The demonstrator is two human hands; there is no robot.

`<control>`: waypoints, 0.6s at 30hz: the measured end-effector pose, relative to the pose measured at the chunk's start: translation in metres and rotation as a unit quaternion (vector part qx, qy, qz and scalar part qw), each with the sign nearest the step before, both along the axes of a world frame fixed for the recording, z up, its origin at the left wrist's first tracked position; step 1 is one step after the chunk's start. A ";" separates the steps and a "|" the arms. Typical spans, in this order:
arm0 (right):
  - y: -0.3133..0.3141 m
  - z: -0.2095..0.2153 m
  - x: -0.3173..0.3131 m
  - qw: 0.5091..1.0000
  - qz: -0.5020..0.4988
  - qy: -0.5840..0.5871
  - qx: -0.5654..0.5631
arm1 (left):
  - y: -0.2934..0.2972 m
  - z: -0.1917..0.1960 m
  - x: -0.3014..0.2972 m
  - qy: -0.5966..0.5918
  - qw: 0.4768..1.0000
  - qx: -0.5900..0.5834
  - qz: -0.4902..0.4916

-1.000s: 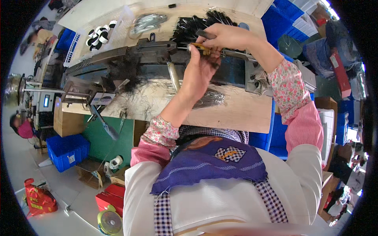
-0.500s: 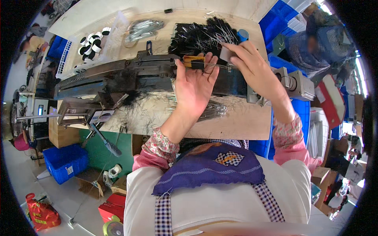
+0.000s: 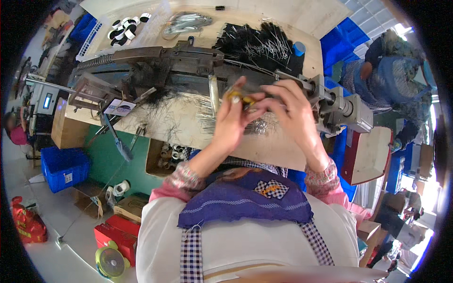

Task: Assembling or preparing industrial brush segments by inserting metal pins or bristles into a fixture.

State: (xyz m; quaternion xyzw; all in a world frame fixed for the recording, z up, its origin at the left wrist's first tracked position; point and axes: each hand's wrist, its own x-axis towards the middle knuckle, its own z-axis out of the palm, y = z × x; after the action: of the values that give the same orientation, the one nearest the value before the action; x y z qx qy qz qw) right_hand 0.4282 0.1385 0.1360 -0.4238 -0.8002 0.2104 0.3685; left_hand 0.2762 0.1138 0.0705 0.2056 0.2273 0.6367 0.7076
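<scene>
My left hand (image 3: 230, 122) is closed round a small yellow-and-black block (image 3: 245, 100), which is blurred by motion. Bent fingers of my right hand (image 3: 295, 115) come up against it from the other side; what they pinch is hidden and smeared. Both hands are over the near side of a long dark metal machine (image 3: 188, 66). Close to the left hand, a pale upright bar (image 3: 213, 94) stands at the machine's front. Bright thin wires (image 3: 204, 113) lie on the table beside and beneath my hands. Behind the machine is a heap of black-bristled wire brushes (image 3: 257, 45).
A clear plastic basket (image 3: 160, 16) holds black-and-white rolls (image 3: 125, 30). Beside it lies a bundle of silvery wires (image 3: 188, 22). A blue cap (image 3: 299, 48) stands near the brushes. Metal cylinders (image 3: 347, 106) project at the right. Loose black bristles (image 3: 160, 115) litter the wooden table.
Both hands have moved nearer to me, away from the machine's rod. My left palm, spread before under the yellow-and-black block, has closed on it. My right hand has come across towards the left.
</scene>
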 end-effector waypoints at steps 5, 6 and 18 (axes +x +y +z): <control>-0.009 -0.014 -0.074 0.967 0.242 -0.076 0.036 | -0.072 0.005 -0.059 0.170 0.980 0.009 0.102; -0.010 -0.016 -0.091 0.961 0.271 -0.061 0.015 | -0.081 0.008 -0.069 0.194 0.974 -0.014 0.120; 0.014 -0.001 -0.116 0.975 0.205 0.011 0.085 | -0.113 -0.056 -0.239 0.896 0.194 -0.087 0.390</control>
State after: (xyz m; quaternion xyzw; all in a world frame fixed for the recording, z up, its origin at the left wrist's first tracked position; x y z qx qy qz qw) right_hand 0.3119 0.1528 0.1351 -0.2152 -0.8810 0.2174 0.3610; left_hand 0.0371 0.0005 0.0149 0.4597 0.8137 0.1957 -0.2971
